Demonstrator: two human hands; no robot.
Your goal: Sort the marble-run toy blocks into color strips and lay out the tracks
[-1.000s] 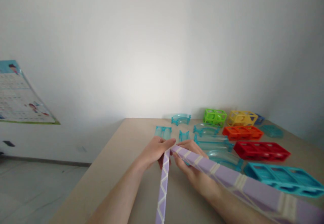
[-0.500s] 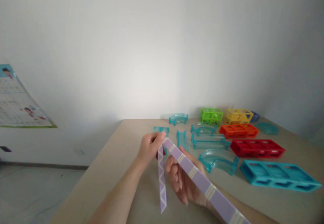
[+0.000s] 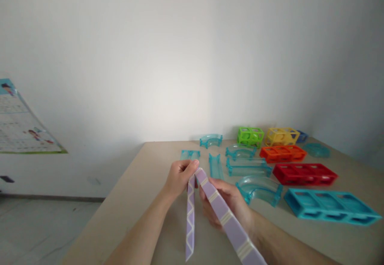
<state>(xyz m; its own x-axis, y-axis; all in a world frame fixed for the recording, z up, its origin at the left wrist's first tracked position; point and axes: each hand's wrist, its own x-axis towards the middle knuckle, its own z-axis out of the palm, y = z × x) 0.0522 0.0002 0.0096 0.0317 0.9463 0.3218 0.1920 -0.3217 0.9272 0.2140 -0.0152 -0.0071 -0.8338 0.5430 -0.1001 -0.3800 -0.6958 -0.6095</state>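
A lilac and cream twisty snake puzzle [image 3: 228, 220] is held above the table, bent sharply near its far end. One short arm with a zigzag pattern hangs down; the longer banded arm runs toward me at lower right. My left hand [image 3: 179, 177] pinches the puzzle at the bend, thumb on top. Around the longer arm, just below the bend, the fingers of my right hand [image 3: 237, 203] are closed, with some fingers hidden behind it.
On the beige table [image 3: 132, 185], clear teal track pieces [image 3: 259, 189] lie beyond and right of my hands. Further right are a teal frame block [image 3: 330, 205], a red one [image 3: 304, 174], an orange one [image 3: 283, 154], a yellow one [image 3: 281, 137] and a green one [image 3: 250, 136]. A wall stands behind.
My right hand has gone from loosely curled under the long arm to gripping it. The puzzle's long arm has swung left and now points more steeply down.
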